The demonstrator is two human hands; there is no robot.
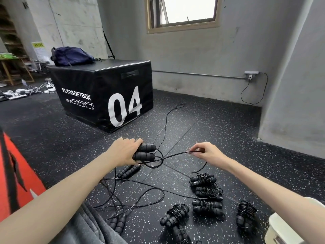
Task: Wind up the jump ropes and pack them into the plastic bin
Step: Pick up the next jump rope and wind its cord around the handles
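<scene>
My left hand [124, 150] grips the two black foam handles [145, 151] of a jump rope, held side by side above the floor. My right hand [204, 152] pinches that rope's thin black cord [173, 155], which loops once near the handles and trails away across the floor. Several wound rope bundles [206, 194] lie on the floor at the lower right. Unwound ropes with loose cords [130, 196] and handle pairs [129, 170] lie below my left arm. The white plastic bin [279, 228] shows only partly at the lower right corner.
A black plyo soft box [105, 95] marked 04 stands ahead on the left, with a dark blue bag [71, 56] on top. Grey walls close off the right and back. A red and black pad [15, 173] lies at the left edge. Grey fabric [84, 226] covers the lower foreground.
</scene>
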